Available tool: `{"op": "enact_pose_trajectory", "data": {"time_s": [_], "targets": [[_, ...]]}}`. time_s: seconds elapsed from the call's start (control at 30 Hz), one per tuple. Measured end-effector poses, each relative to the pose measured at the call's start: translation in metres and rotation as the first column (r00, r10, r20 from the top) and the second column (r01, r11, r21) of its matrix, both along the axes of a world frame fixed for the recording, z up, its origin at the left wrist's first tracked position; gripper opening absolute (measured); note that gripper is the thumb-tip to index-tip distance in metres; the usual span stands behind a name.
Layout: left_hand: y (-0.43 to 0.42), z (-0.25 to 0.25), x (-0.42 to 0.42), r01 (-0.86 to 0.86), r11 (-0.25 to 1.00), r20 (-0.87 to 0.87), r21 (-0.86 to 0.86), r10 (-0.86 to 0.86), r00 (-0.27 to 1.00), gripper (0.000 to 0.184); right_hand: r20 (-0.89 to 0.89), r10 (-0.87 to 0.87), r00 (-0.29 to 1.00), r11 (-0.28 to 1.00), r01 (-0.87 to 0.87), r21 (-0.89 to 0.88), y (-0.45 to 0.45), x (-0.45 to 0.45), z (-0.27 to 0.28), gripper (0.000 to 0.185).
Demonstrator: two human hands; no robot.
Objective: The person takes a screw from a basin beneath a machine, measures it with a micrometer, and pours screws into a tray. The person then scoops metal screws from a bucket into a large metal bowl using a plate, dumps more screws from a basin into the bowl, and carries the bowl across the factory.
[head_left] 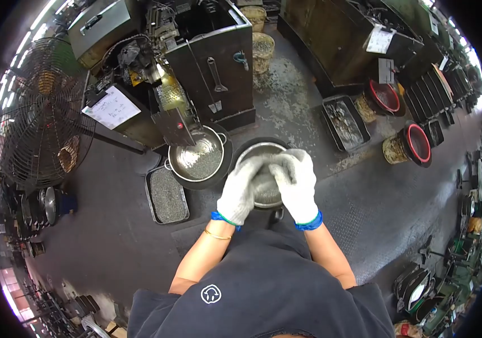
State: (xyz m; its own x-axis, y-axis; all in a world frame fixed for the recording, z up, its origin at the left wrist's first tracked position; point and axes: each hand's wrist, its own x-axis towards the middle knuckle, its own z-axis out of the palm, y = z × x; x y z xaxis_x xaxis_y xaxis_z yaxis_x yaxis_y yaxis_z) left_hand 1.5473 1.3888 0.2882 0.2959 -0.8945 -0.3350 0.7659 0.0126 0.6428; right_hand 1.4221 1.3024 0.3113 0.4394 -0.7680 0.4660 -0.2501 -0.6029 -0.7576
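Observation:
My left hand (239,191) and my right hand (297,186) wear white knit gloves with blue bands at the wrists. They meet above a round metal bowl (266,197), with fingers curled toward each other and slightly blurred. Whatever lies between them, if anything, is hidden. Grey material shows in the bowl, partly covered by the gloves. Left of it, a two-handled metal pan (218,172) holds small grey pieces beneath a machine chute (173,93). A black rectangular tray (185,209) beside the pan is full of similar small pieces.
A large caged fan (47,112) stands at the left. The machine cabinet (232,73) rises ahead, with another cabinet (308,53) to its right. On the right floor are a dark tray (365,127) and red-rimmed buckets (419,143). A clipboard (111,107) hangs by the machine.

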Motion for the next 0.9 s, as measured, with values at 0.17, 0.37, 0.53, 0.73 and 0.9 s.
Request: {"op": "enact_pose_trajectory", "data": {"time_s": [0.17,0.37,0.53,0.73,0.9], "targets": [[0.001,0.001,-0.001,-0.010,0.999,0.049,0.052,0.007,0.999,0.031,-0.132,0.097,0.986,0.980,-0.118,-0.161,-0.005,0.006,-0.004,0.021],[0.006,-0.010,0.026,-0.001,0.991,0.001,0.137,0.001,1.000,0.029,-0.184,0.203,0.962,0.970,-0.223,-0.097,-0.010,0.028,-0.016,0.021],[0.013,-0.034,0.072,0.060,0.994,-0.151,0.094,-0.045,0.987,0.025,-0.212,0.286,0.935,0.957,-0.291,0.003,-0.018,0.067,-0.030,0.021],[0.020,-0.053,0.130,0.056,0.990,-0.208,0.129,-0.028,0.978,0.027,-0.123,0.473,0.872,0.876,-0.451,0.172,-0.028,0.132,-0.053,0.018],[0.019,-0.065,0.172,-0.022,0.974,-0.194,0.224,0.067,0.979,0.025,-0.231,0.547,0.805,0.837,-0.535,0.117,-0.036,0.184,-0.066,0.018]]}}
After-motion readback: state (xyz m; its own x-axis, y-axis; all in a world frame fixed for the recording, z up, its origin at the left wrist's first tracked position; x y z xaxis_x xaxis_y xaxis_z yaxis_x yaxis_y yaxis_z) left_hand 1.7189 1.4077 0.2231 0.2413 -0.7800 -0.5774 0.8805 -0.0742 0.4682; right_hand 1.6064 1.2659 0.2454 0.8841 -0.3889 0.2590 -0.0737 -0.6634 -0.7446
